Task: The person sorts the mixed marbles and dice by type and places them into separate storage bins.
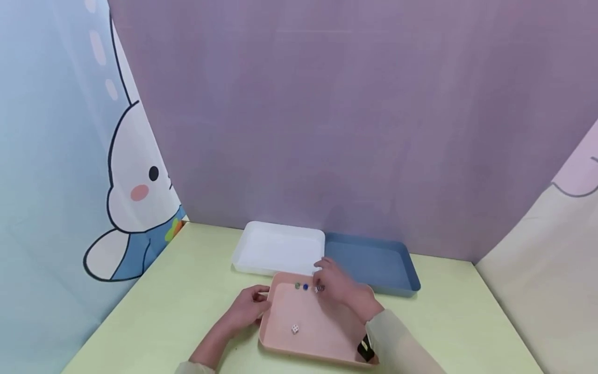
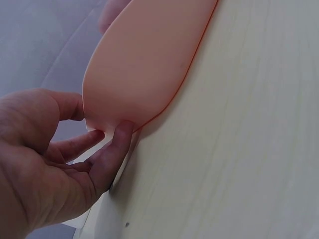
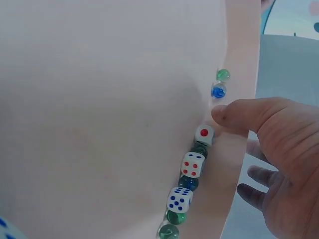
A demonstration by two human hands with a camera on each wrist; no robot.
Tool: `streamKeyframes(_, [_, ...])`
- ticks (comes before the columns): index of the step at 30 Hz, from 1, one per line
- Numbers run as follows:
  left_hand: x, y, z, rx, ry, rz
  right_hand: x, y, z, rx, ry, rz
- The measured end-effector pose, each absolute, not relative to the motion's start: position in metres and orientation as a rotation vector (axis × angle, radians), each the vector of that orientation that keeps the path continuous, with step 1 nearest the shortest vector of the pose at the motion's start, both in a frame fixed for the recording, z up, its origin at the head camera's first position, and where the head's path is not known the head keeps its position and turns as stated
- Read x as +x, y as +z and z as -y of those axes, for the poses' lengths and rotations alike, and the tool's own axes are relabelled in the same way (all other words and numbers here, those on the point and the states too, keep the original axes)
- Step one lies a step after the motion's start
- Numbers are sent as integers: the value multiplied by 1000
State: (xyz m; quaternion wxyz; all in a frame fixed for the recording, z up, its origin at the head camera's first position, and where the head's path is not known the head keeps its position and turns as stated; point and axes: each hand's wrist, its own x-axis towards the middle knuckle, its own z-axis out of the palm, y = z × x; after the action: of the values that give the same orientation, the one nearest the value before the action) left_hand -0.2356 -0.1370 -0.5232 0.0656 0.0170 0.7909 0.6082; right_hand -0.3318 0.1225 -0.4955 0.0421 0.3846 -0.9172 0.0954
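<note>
My left hand point(image 1: 247, 308) grips the left rim of the pink tray point(image 1: 322, 358), fingertips on its outer wall in the left wrist view. Over the tray's far edge is my right hand point(image 1: 334, 280). Its thumb reaches inside with nothing pinched, between a blue marble point(image 3: 219, 91) and a white die point(image 3: 204, 134); the other fingers lie outside the rim. Beyond the blue marble is a green marble point(image 3: 223, 75). Behind the die, dice and marbles line the wall alternately, including a red-and-blue-dotted die point(image 3: 193, 165). One die point(image 1: 295, 329) lies alone on the tray floor.
A white tray point(image 1: 280, 225) and a blue tray point(image 1: 413, 270) stand side by side behind the pink one. All three are on a pale yellow-green table point(image 1: 187, 296). A purple curtain point(image 1: 303, 130) hangs behind the table.
</note>
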Motion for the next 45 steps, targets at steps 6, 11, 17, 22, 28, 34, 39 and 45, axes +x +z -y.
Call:
streamKeyframes(6, [-235, -522, 136, 24, 1846, -2368, -331, -489, -126, 1167, 370, 2822])
streamKeyframes(11, [-235, -520, 138, 0, 1830, -2387, -333, -489, -126, 1186, 459, 2805])
streamKeyframes(17, [-245, -517, 136, 17, 1828, -2397, -338, -480, -132, 1153, 595, 2818])
streamKeyframes(22, [-247, -516, 134, 4, 1827, -2397, -338, -477, -134, 1136, 588, 2814])
streamKeyframes(28, [-243, -518, 134, -27, 1812, -2407, -334, -480, -135, 1125, 578, 2823])
streamKeyframes(34, [-244, -519, 134, -18, 1814, -2388, -333, -483, -142, 1088, 613, 2812])
streamKeyframes(39, [-243, -515, 134, -6, 1825, -2383, -335, -485, -147, 1018, 686, 2804])
streamKeyframes(45, [-240, -515, 136, -40, 1842, -2365, -336, -483, -153, 985, 928, 2758])
